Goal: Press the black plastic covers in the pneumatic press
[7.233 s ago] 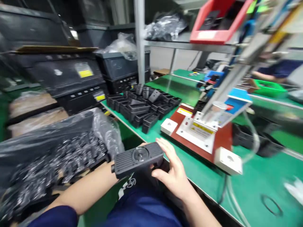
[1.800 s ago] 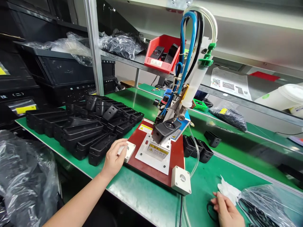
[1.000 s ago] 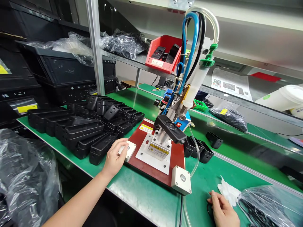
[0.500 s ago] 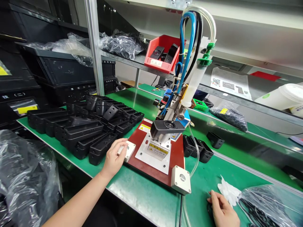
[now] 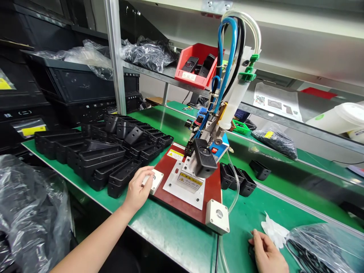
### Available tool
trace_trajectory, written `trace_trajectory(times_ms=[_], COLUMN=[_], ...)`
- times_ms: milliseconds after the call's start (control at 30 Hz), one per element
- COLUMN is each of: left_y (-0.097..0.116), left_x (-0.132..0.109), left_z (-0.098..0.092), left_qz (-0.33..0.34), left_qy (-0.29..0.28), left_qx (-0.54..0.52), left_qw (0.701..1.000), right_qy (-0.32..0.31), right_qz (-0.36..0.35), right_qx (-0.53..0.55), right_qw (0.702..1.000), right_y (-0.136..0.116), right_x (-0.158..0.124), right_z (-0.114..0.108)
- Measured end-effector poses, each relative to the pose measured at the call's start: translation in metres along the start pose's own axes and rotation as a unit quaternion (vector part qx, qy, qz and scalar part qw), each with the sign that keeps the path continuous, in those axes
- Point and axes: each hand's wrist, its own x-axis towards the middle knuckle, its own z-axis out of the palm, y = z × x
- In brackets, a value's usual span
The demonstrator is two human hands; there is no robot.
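Observation:
My left hand (image 5: 140, 189) rests over a white button box (image 5: 157, 182) at the left corner of a brown machine base (image 5: 170, 203), its fingers loosely bent and thumb apart. My right hand (image 5: 269, 252) is low at the right, thumb and fingers pinched together. A dark thing shows under it, too hidden to name. Between the hands stands a dispensing machine with a clear syringe (image 5: 233, 102). A black plastic housing (image 5: 203, 159) with a ribbed top and round recess sits tilted on its fixture, under the nozzle. A second button box (image 5: 217, 217) is at the right corner.
Rows of black housings (image 5: 122, 176) fill the left of the green bench (image 5: 176, 235). More housings (image 5: 239, 180) stand right of the machine. Near my right hand are a white tissue (image 5: 274, 231) and a bag of black parts (image 5: 321, 246). A red bin (image 5: 196, 81) sits on the shelf.
The black housing on the machine has turned, its near end swinging from the left to the lower right. Both hands have stayed nearly where they were.

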Motion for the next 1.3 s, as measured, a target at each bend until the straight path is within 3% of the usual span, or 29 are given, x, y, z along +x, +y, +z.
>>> trace_trajectory(times_ms=[500, 900, 1300], left_y=[-0.001, 0.001, 0.002], left_x=[0.0, 0.001, 0.001], left_z=[0.0, -0.001, 0.0], left_qz=[0.003, 0.011, -0.002], left_qy=[-0.001, 0.006, -0.001], left_qx=[0.0, 0.012, 0.0], left_qw=[1.0, 1.0, 1.0], right_qy=[-0.004, 0.037, 0.011], right_qz=[0.009, -0.062, -0.014], right_qx=[-0.003, 0.014, 0.014], right_qw=[1.0, 0.997, 1.0], right_y=[-0.003, 0.01, 0.004], right_x=[-0.002, 0.004, -0.001], right_z=[-0.002, 0.002, 0.0])
